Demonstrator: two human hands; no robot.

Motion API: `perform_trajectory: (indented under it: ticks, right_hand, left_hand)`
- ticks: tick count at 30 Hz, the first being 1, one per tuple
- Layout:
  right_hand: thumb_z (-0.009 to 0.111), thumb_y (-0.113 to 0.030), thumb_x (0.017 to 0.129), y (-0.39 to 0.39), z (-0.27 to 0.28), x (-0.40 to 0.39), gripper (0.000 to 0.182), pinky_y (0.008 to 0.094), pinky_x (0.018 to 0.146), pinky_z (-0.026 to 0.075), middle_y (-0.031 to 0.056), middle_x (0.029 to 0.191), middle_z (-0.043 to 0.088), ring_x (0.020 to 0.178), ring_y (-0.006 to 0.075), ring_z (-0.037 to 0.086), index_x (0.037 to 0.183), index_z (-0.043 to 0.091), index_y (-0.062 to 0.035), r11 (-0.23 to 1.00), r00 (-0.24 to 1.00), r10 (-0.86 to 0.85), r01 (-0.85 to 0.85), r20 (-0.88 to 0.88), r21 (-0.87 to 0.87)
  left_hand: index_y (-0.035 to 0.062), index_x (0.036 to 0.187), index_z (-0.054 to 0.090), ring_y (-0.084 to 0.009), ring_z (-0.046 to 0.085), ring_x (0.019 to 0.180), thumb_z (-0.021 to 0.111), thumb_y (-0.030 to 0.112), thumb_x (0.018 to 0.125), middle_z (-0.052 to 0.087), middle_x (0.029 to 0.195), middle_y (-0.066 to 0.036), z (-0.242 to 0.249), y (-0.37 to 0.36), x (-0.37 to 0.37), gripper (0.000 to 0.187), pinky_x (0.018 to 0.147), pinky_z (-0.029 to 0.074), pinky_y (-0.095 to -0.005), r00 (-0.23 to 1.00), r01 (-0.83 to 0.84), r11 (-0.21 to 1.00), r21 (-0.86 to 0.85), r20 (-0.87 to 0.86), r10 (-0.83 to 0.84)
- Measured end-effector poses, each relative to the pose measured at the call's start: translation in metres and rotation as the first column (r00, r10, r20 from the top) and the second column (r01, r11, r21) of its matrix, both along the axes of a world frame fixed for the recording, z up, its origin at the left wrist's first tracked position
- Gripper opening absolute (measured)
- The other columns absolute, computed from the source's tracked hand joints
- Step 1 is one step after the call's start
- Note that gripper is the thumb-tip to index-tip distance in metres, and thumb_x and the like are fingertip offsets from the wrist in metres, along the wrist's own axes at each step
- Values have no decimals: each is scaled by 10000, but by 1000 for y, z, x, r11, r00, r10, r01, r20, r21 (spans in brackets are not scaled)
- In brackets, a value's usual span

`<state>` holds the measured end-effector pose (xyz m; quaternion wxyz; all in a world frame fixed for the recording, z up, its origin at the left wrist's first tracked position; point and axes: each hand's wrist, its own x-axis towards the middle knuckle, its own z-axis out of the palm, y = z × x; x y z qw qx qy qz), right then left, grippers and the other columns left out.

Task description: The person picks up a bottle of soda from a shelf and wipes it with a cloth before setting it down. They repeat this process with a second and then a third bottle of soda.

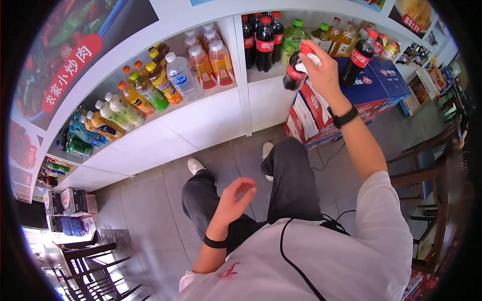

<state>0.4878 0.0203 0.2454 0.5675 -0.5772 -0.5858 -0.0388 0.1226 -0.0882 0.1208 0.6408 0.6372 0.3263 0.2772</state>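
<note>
My right hand (325, 75) is closed around the upper part of a cola bottle (294, 79), held tilted in front of the shelf. Its red cap shows above my fingers, and something white, perhaps a cloth (310, 61), is bunched in the same grip. Low in front of my body, my left hand (236, 199) hangs loosely curled, thumb and fingers apart, holding nothing. Another cola bottle (358, 59) stands upright on a blue carton (377, 83), just right of my right hand. More cola bottles (264, 44) and a green-capped bottle (294, 37) stand on the shelf behind.
The white shelf unit (186, 113) spans the front, with several juice, tea and water bottles in its left bay. Red-and-white cartons (314, 113) stack beneath the blue one. Dark wooden chairs stand at right and lower left (85, 266). A thin cable lies on the tiled floor (150, 210).
</note>
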Motion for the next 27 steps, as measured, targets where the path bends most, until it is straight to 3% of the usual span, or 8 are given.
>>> perform_trajectory:
  ticks: [3, 8, 11, 15, 19, 20, 23, 27]
  right_hand:
    - [682, -109, 886, -53, 26, -29, 331, 276, 762, 519, 117, 1005, 712, 868, 129, 664, 1214, 651, -86, 963, 986, 167, -166, -14, -212]
    - [672, -20, 871, -112, 25, -78, 367, 307, 897, 506, 124, 1104, 692, 1014, 140, 627, 1227, 593, 21, 718, 728, 422, -632, -540, -292]
    - [654, 17, 862, -134, 10, -108, 366, 335, 924, 496, 157, 1112, 682, 1040, 181, 631, 1221, 587, 31, 585, 554, 561, -791, -616, -178]
    - [670, -45, 881, -142, -8, -122, 418, 277, 869, 504, 70, 1136, 643, 1014, 124, 612, 1281, 551, -24, 665, 552, 504, -739, -664, -109]
    - [520, -81, 792, -142, -30, -122, 551, 336, 826, 518, 159, 1171, 579, 987, 230, 624, 1331, 447, 6, 670, 99, 474, -685, -875, 285]
    - [522, -14, 802, -145, -33, -119, 502, 370, 878, 522, 186, 1159, 580, 1020, 271, 632, 1299, 453, 17, 690, 116, 505, -649, -855, 320]
    - [548, 69, 808, -153, -44, -128, 484, 376, 939, 492, 156, 1236, 570, 1068, 276, 617, 1278, 461, -5, 965, 802, 255, -247, -540, 89]
    - [685, 19, 776, -151, -28, -155, 228, 454, 1000, 470, 162, 1223, 644, 1203, 370, 582, 998, 676, -29, 927, 940, 340, -342, 40, 151]
  left_hand:
    - [0, 1174, 565, -188, 633, 1045, 677, 77, 893, 649, 1093, -96, 22, 6, 10, 312, 922, 491, -324, 1000, -7, 993, 120, 21, 4]
    - [0, 1393, 394, -234, 618, 1107, 717, 146, 867, 605, 1208, -154, 54, 12, 48, 634, 953, 474, -332, 998, -56, 880, 472, 34, 46]
    - [-28, 1441, 311, -239, 592, 1153, 713, 179, 873, 575, 1257, -178, 58, 2, 52, 726, 982, 448, -342, 977, 56, 968, 245, 184, -103]
    - [-37, 1432, 335, -191, 523, 1197, 656, 253, 927, 546, 1299, -147, 36, -10, 44, 665, 1031, 397, -349, 952, 6, 990, 144, 303, -50]
    - [-30, 1414, 363, -155, 507, 1179, 612, 257, 965, 545, 1291, -99, 33, -18, 33, 587, 1028, 388, -329, 911, -64, 995, -71, 403, 87]
    - [-29, 1409, 366, -149, 504, 1175, 602, 236, 972, 542, 1288, -91, 31, -18, 30, 563, 1025, 386, -319, 909, -73, 994, -79, 406, 99]
    - [-27, 1412, 366, -146, 494, 1193, 594, 221, 979, 535, 1309, -90, 39, -22, 27, 548, 1033, 383, -322, 914, -40, 993, -110, 398, 81]
    - [-26, 1445, 335, -149, 489, 1213, 525, 215, 1017, 517, 1345, -95, 34, -28, 34, 526, 1048, 374, -316, 905, -47, 987, -155, 412, 107]
